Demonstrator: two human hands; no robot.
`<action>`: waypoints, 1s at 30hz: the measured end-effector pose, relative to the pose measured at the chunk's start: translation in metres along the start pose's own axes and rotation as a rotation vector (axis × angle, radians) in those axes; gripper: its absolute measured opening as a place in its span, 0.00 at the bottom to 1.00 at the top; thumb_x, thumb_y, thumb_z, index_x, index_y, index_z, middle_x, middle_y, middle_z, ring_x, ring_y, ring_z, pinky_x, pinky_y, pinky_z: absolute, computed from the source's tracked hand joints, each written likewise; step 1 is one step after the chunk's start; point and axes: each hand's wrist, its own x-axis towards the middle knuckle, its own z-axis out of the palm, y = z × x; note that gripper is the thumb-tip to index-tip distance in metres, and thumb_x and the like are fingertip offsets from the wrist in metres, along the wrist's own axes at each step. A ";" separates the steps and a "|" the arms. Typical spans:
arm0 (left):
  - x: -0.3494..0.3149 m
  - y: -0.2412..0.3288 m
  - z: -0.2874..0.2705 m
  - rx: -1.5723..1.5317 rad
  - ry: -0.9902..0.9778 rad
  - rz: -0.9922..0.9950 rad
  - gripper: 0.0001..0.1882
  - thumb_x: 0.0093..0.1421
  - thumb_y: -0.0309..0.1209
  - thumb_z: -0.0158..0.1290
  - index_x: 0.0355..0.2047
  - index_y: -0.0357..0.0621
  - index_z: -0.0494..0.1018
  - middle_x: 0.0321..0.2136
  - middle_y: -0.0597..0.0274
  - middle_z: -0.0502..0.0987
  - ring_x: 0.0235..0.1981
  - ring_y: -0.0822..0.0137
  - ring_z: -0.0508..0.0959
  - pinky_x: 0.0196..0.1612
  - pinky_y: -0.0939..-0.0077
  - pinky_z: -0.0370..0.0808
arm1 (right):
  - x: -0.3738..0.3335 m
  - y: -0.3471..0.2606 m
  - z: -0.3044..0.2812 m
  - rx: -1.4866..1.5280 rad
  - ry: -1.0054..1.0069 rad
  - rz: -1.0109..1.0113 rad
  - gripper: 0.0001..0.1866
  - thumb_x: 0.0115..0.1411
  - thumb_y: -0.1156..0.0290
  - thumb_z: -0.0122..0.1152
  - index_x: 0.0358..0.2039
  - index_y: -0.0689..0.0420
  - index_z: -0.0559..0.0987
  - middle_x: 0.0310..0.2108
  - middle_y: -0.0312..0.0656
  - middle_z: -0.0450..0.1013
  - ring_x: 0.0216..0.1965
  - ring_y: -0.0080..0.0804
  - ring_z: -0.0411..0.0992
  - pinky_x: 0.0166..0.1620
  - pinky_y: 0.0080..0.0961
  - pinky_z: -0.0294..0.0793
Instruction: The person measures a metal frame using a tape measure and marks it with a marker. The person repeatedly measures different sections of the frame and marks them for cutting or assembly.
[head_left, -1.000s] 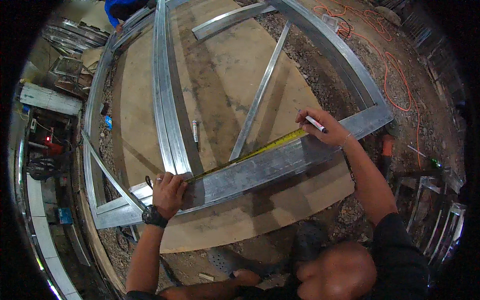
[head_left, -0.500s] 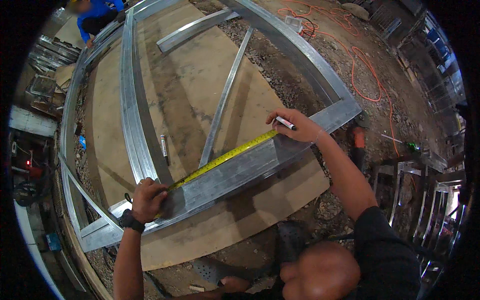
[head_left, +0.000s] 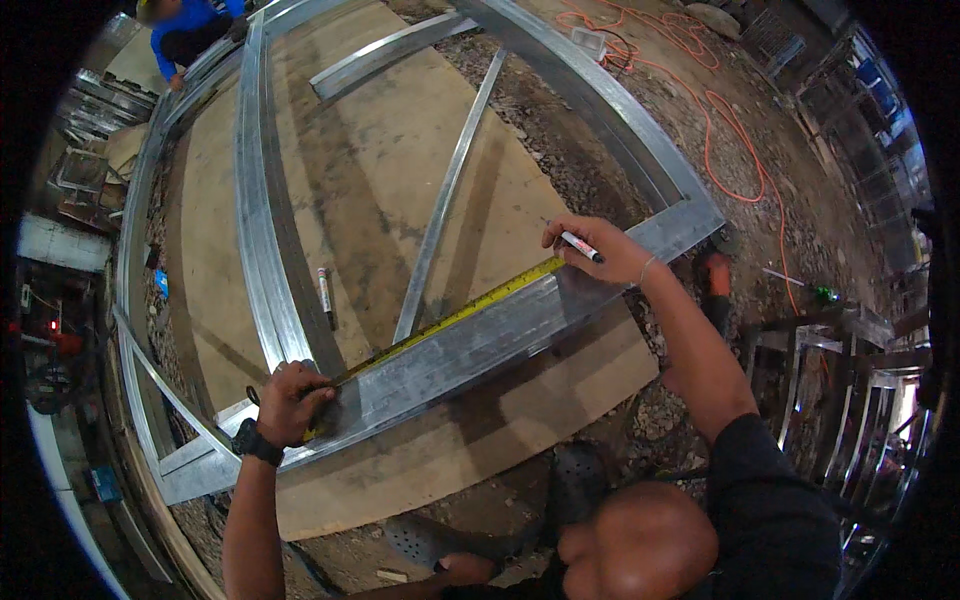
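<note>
A yellow tape measure (head_left: 470,310) is stretched along the near metal beam (head_left: 470,355) of a large silvery frame. My left hand (head_left: 292,402) is closed over the tape's left end at the beam; a little yellow shows below the fingers, and the case is mostly hidden. At the tape's right end, my right hand (head_left: 612,254) grips a white marker pen (head_left: 580,246) with a dark cap. Its fingertips meet the tape's end, but how they hold it is hidden. A second white marker pen (head_left: 325,290) lies on the brown board (head_left: 390,190) inside the frame.
A thin metal strip (head_left: 450,195) leans across the frame. An orange-bodied power tool (head_left: 717,276) sits by the right corner, and an orange cord (head_left: 745,150) winds over the gravel. A person in blue (head_left: 185,40) crouches at the far left. Metal racks (head_left: 840,400) stand right.
My right hand has shifted slightly rightward with the marker pen, whose tilt is now steeper. The tape blade has turned edge-on near my left hand, which stays almost in place.
</note>
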 end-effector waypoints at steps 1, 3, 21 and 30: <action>-0.002 -0.003 -0.001 0.016 -0.008 0.001 0.07 0.58 0.29 0.69 0.36 0.41 0.86 0.29 0.58 0.79 0.38 0.58 0.77 0.44 0.62 0.72 | 0.000 -0.001 -0.001 0.006 -0.010 0.019 0.12 0.66 0.80 0.60 0.49 0.56 0.78 0.41 0.41 0.79 0.45 0.34 0.77 0.52 0.35 0.76; -0.001 -0.002 -0.001 0.006 -0.002 -0.009 0.07 0.59 0.29 0.69 0.36 0.41 0.86 0.29 0.58 0.79 0.38 0.58 0.77 0.44 0.63 0.72 | 0.001 0.000 -0.001 0.001 0.002 -0.023 0.12 0.67 0.80 0.59 0.50 0.56 0.78 0.41 0.42 0.78 0.45 0.33 0.77 0.53 0.35 0.76; 0.004 0.004 -0.002 0.104 -0.020 0.016 0.13 0.55 0.27 0.68 0.42 0.41 0.88 0.31 0.55 0.77 0.37 0.55 0.77 0.43 0.60 0.73 | -0.001 -0.011 0.003 0.096 0.008 0.025 0.16 0.66 0.80 0.62 0.54 0.56 0.78 0.42 0.40 0.80 0.46 0.31 0.79 0.55 0.34 0.77; 0.004 0.001 0.000 -0.143 -0.016 -0.081 0.12 0.57 0.28 0.68 0.41 0.38 0.87 0.32 0.58 0.78 0.38 0.60 0.77 0.44 0.63 0.73 | -0.004 -0.008 0.003 0.095 0.042 0.034 0.18 0.65 0.80 0.64 0.56 0.55 0.79 0.40 0.38 0.79 0.45 0.28 0.78 0.54 0.32 0.77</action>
